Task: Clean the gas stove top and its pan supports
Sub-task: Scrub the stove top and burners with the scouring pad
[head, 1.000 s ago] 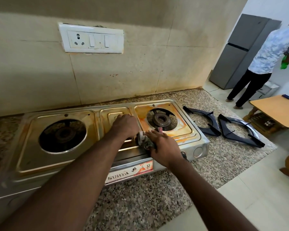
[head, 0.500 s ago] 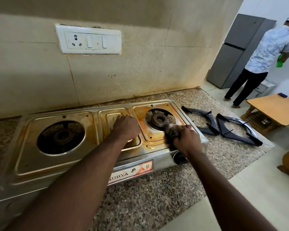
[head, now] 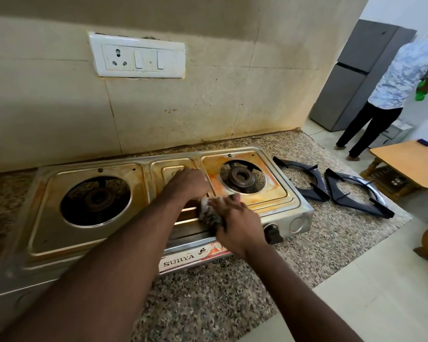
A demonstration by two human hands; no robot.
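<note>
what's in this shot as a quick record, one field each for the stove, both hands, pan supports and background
stove: steel stove top, orange stains around the right burner
left hand: left hand rests on the middle panel, nothing visible in it
right hand: right hand grips a grey scrub pad at the front edge
pan supports: both pan supports lie off the stove on the granite counter
background: a person stands by a grey fridge
</note>
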